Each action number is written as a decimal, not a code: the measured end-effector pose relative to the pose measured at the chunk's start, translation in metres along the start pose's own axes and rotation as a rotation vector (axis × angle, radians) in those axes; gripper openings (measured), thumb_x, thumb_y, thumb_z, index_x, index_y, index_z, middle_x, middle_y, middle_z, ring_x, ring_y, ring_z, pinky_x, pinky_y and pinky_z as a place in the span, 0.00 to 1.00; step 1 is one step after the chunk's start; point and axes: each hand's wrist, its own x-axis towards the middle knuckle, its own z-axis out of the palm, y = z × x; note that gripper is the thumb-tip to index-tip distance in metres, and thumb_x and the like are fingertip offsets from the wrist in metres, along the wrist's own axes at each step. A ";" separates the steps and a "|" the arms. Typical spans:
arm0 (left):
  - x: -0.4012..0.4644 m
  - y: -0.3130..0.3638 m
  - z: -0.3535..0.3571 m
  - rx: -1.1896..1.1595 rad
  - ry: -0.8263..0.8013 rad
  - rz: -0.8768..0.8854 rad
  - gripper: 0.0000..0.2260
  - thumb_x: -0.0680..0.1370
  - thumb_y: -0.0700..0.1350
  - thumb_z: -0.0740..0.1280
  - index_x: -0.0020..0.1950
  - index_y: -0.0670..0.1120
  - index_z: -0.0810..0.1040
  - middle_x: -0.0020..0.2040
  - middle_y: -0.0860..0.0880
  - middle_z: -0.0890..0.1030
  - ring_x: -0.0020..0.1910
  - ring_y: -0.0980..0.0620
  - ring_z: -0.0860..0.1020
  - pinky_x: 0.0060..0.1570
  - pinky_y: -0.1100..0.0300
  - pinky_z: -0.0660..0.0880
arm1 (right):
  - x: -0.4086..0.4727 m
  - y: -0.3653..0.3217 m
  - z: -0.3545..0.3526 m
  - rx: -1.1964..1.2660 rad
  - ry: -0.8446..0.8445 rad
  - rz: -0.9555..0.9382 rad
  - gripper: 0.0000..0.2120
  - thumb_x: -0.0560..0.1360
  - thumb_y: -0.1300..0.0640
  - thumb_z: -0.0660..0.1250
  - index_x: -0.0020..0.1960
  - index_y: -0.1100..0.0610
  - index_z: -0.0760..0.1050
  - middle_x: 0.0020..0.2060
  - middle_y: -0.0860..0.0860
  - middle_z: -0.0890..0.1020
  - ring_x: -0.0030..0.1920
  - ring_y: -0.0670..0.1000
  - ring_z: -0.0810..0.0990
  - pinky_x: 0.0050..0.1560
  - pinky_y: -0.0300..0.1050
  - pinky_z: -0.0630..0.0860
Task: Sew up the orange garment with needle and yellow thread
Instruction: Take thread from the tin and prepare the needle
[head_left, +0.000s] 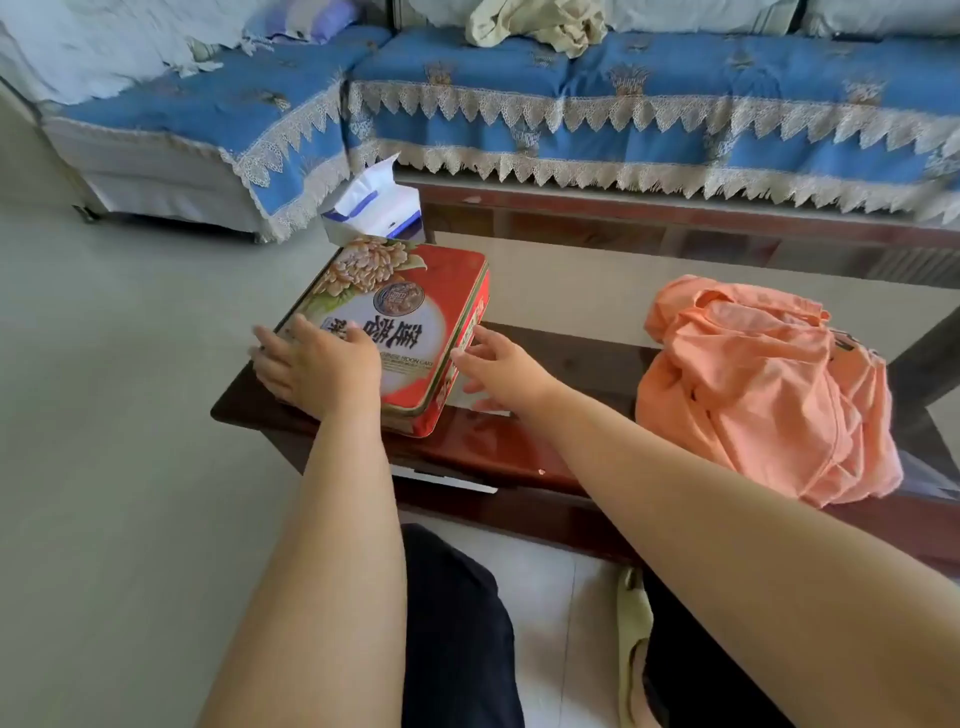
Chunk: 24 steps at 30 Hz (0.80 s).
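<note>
The orange garment lies crumpled on the right part of the dark red table. A red mooncake tin with flower print sits on the table's left end, its lid closed. My left hand rests on the tin's near-left corner with fingers spread over the lid edge. My right hand reaches to the tin's right side, fingers straight and touching its wall. No needle or yellow thread is visible.
A tissue pack stands behind the tin. A sofa with a blue lace-trimmed cover runs along the back, cloth piled on it. Pale floor lies to the left. My dark-trousered legs and a slipper are below the table.
</note>
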 end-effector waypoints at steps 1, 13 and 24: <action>0.003 -0.003 -0.003 -0.030 0.014 -0.063 0.29 0.79 0.54 0.63 0.76 0.44 0.60 0.80 0.40 0.48 0.78 0.39 0.47 0.75 0.45 0.46 | 0.002 0.000 0.006 -0.016 -0.004 -0.002 0.32 0.79 0.47 0.63 0.78 0.50 0.54 0.61 0.50 0.74 0.52 0.49 0.78 0.45 0.42 0.80; 0.013 -0.014 -0.010 -0.128 0.111 -0.060 0.29 0.80 0.54 0.59 0.76 0.40 0.57 0.71 0.37 0.62 0.69 0.38 0.63 0.68 0.48 0.62 | 0.025 -0.012 0.039 0.053 0.172 -0.071 0.42 0.72 0.49 0.71 0.77 0.48 0.50 0.69 0.56 0.62 0.68 0.56 0.67 0.69 0.51 0.67; -0.003 0.021 -0.001 -0.246 0.166 0.396 0.17 0.82 0.45 0.59 0.71 0.44 0.69 0.66 0.45 0.75 0.65 0.45 0.70 0.58 0.58 0.67 | 0.068 -0.061 -0.050 0.876 0.603 -0.237 0.27 0.75 0.67 0.65 0.71 0.56 0.62 0.61 0.56 0.78 0.59 0.57 0.79 0.58 0.62 0.77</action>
